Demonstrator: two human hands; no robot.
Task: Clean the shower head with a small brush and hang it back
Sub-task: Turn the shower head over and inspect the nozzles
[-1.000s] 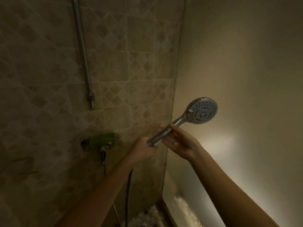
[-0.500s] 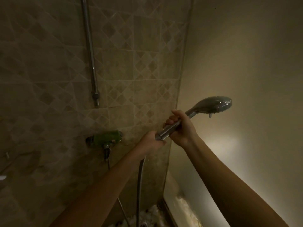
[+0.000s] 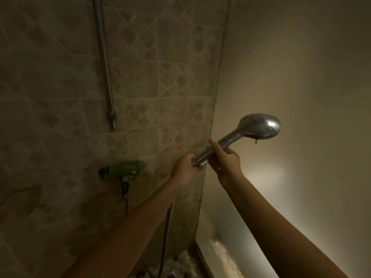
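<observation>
Spanning both hands [image 3: 185,170] [image 3: 226,161]: shower head [image 3: 259,127]

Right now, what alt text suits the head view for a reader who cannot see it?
Two bare hands hold a chrome shower head by its handle in a dim corner, spray face turned downward: left hand at the handle's base, right hand further up. A green valve sits on the tiled wall.

Left hand [image 3: 185,169] and right hand [image 3: 226,159] grip the shower head [image 3: 259,127], seemingly wet
</observation>
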